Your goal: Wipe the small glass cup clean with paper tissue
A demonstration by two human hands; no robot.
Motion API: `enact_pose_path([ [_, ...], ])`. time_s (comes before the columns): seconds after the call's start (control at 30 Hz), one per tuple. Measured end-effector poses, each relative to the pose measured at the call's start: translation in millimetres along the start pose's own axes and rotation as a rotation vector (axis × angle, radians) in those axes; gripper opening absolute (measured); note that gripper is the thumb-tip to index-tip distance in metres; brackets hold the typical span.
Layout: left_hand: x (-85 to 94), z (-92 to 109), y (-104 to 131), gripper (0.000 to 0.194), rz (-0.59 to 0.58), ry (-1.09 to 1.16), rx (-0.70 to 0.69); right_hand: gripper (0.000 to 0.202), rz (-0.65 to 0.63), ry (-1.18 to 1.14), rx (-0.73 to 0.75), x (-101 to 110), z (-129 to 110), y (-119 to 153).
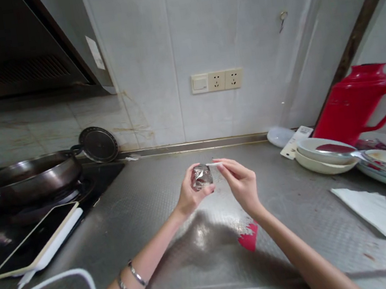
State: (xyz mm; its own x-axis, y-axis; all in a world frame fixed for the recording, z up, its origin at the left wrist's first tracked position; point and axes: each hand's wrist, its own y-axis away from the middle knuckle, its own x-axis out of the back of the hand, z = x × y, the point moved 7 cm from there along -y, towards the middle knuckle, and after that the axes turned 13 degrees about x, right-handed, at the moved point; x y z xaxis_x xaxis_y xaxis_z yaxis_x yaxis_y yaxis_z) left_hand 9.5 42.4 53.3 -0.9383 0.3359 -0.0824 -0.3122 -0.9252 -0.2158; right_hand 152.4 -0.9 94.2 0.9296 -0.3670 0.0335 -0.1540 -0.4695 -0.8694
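Above the middle of the counter, my left hand [190, 190] is closed around a small, clear, shiny glass-like container [202, 176], with the thumb below it and the fingers behind. The exact kind of container is hard to make out. My right hand [239, 178] pinches a thin white stick [212, 164] between thumb and fingers. The stick lies level, and its left end meets the container's upper right edge. Whether that end goes inside is not clear. On the steel counter [144, 208] below, a ragged red patch [249, 238] shows beside my right forearm.
At left, a pan [36, 178] sits on the black stove, with a phone [36, 240] on a white power bank and a white cable [67, 274]. To the right are stacked bowls [320, 165], a red thermos [355, 102] and a white paper napkin [382, 213].
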Motion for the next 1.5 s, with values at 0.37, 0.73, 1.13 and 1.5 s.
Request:
enact_pose_path([
  [0.37, -4.3, -1, -2, 0.067, -0.04, 0.034, -0.004, 0.013, -0.16, -0.157, 0.046, -10, -7, -4],
  [0.73, -4.1, -2, -3, 0.072, -0.027, -0.041, 0.004, 0.019, 0.045, -0.081, -0.121, 9, 14, -6],
  [1.13, 0.6, -1, -7, 0.071, -0.02, -0.011, -0.014, 0.014, -0.13, -0.088, 0.069, -9, -14, 1],
  [1.5, -2.1, -15, -3, 0.071, 0.068, -0.401, -0.063, 0.017, -0.112, 0.162, 0.277, -6, -18, -2],
])
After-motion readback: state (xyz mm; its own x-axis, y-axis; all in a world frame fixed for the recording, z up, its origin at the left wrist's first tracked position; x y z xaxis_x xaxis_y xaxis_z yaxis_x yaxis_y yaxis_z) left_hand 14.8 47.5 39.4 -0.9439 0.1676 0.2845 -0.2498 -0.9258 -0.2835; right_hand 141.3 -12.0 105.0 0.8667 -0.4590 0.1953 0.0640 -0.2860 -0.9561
